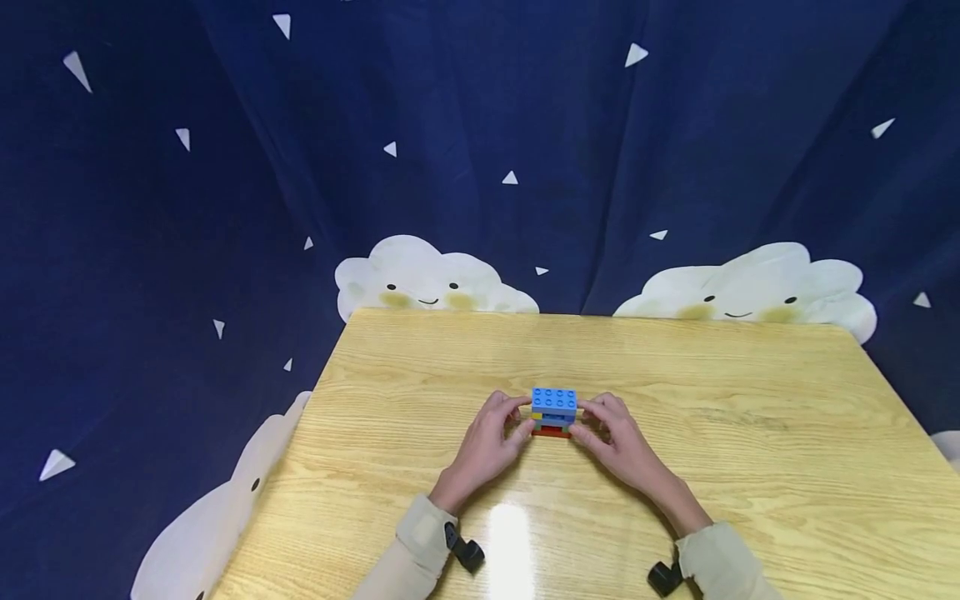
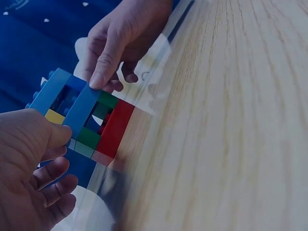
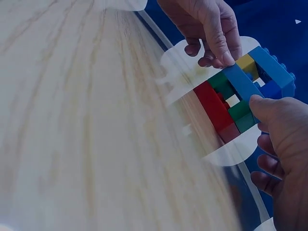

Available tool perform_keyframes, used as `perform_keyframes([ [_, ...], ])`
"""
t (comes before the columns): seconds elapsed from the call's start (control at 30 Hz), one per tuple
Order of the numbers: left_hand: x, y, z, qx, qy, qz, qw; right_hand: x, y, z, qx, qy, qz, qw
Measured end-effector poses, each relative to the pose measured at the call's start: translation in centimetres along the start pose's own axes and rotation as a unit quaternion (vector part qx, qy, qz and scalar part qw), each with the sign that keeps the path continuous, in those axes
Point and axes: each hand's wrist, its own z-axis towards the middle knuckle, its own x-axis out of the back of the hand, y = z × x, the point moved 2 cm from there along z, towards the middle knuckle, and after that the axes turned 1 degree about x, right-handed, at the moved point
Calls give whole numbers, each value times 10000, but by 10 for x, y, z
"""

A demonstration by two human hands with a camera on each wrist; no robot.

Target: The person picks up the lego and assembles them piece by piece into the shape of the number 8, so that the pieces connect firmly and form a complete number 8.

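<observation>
A small stack of toy building bricks [image 1: 554,400] stands on the wooden table between the two hands. Lowest is a red brick [image 2: 115,130], with two green bricks [image 3: 240,113] on it at either end. Above them lies a long blue brick [image 3: 242,82], then a yellow brick [image 3: 247,66] at the left end and a darker blue one [image 3: 271,89] at the right. Another long blue brick with studs [image 3: 271,66] tops it. My left hand [image 1: 491,437] holds the left end between thumb and forefinger. At the right end, my right hand [image 1: 621,437] grips likewise.
The wooden table [image 1: 712,392] spreads around the hands, with a bright reflection near its front. A dark blue curtain [image 1: 465,125] with white triangles and smiling clouds [image 1: 420,279] hangs behind and to the left. Each wrist carries a black camera mount [image 1: 467,550].
</observation>
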Motion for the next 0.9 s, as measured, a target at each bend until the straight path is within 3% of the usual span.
perform_keyframes([
  [0.33, -1, 4, -1, 18, -127, -28, 9999, 2, 0, -3, -23, 51, 14, 10000],
  [0.9, -1, 3, -1, -4, -65, -152, 9999, 2, -1, -3, -32, 74, -15, 10000],
])
